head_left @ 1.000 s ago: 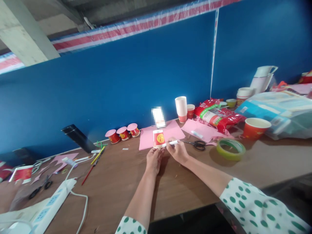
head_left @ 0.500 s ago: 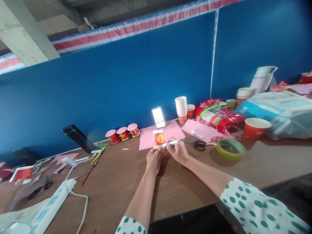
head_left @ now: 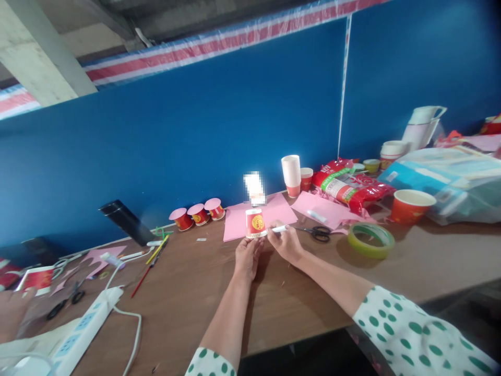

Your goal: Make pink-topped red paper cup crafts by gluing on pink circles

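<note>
My left hand (head_left: 246,256) grips a small red paper cup (head_left: 255,223) with a gold emblem, held upside down above the brown table (head_left: 188,292). My right hand (head_left: 287,243) pinches a white pen (head_left: 278,228) whose tip points at the lower edge of the cup. A pink paper sheet (head_left: 238,216) lies just behind the cup. Black scissors (head_left: 319,233) rest to the right of my right hand.
Three upturned red cups with pink tops (head_left: 198,213) stand by the blue wall. A green tape roll (head_left: 370,239), a red cup (head_left: 412,204), white cup stack (head_left: 290,172), red packet (head_left: 346,186) sit right. A power strip (head_left: 84,326), pencils (head_left: 154,253), another person's hand (head_left: 11,313) at left.
</note>
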A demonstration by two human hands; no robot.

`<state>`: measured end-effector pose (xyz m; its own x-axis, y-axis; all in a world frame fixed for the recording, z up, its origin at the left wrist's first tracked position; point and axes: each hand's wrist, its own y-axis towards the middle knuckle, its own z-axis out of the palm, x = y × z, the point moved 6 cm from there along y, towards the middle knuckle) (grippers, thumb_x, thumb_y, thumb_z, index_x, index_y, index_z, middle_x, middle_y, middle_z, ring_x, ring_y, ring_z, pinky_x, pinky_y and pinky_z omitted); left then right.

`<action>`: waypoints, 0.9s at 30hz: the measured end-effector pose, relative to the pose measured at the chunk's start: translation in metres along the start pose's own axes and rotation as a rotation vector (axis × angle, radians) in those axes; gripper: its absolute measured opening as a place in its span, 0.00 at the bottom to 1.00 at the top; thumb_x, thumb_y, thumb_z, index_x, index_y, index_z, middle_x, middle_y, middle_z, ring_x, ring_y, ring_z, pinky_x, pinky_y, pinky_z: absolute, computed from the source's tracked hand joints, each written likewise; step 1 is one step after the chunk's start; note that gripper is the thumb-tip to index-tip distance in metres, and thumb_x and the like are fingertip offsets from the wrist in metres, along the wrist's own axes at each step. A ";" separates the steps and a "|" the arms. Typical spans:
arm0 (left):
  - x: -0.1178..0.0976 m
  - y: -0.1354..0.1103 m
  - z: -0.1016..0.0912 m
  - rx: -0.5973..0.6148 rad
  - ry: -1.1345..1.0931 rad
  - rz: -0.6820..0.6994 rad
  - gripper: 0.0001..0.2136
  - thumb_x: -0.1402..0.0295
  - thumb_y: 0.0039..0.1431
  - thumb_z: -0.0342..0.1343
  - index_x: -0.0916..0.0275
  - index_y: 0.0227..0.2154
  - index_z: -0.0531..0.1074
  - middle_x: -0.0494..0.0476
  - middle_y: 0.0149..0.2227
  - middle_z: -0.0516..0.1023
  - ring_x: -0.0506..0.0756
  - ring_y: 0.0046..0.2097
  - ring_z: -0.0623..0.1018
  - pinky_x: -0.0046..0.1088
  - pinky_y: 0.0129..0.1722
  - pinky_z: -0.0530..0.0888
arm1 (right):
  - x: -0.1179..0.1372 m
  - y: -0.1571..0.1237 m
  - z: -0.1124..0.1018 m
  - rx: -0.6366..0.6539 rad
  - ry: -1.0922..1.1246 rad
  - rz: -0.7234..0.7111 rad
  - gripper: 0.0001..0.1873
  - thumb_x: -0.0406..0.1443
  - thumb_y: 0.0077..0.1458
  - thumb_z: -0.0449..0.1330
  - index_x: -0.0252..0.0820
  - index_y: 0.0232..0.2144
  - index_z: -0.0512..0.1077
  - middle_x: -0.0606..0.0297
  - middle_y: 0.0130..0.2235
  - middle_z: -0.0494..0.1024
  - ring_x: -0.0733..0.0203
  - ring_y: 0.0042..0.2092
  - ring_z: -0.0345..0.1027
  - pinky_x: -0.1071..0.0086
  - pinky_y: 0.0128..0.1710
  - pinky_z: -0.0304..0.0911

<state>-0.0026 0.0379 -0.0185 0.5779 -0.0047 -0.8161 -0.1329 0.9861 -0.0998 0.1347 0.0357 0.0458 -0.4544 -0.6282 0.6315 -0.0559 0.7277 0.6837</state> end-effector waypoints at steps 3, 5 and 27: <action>0.000 0.000 0.000 -0.005 -0.001 -0.001 0.06 0.77 0.47 0.61 0.68 0.28 0.71 0.58 0.29 0.79 0.48 0.32 0.78 0.19 0.37 0.74 | 0.000 0.000 0.000 0.005 -0.003 -0.007 0.08 0.36 0.57 0.50 0.41 0.28 0.66 0.66 0.23 0.71 0.65 0.24 0.65 0.73 0.27 0.59; 0.000 0.000 -0.001 -0.004 -0.005 -0.002 0.05 0.77 0.47 0.61 0.68 0.28 0.71 0.57 0.29 0.79 0.48 0.32 0.78 0.20 0.36 0.74 | 0.000 0.000 0.000 0.011 -0.001 -0.010 0.08 0.36 0.57 0.50 0.41 0.28 0.66 0.66 0.23 0.71 0.65 0.24 0.65 0.73 0.27 0.59; 0.001 0.000 -0.002 -0.004 -0.005 -0.025 0.07 0.75 0.47 0.62 0.67 0.30 0.70 0.58 0.31 0.79 0.48 0.34 0.78 0.20 0.38 0.74 | -0.003 -0.001 0.003 0.024 0.001 0.016 0.06 0.35 0.55 0.51 0.42 0.27 0.63 0.69 0.21 0.68 0.66 0.22 0.63 0.75 0.24 0.57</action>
<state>-0.0039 0.0378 -0.0203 0.5851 -0.0286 -0.8105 -0.1216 0.9850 -0.1225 0.1335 0.0375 0.0426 -0.4549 -0.6168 0.6424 -0.0699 0.7438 0.6647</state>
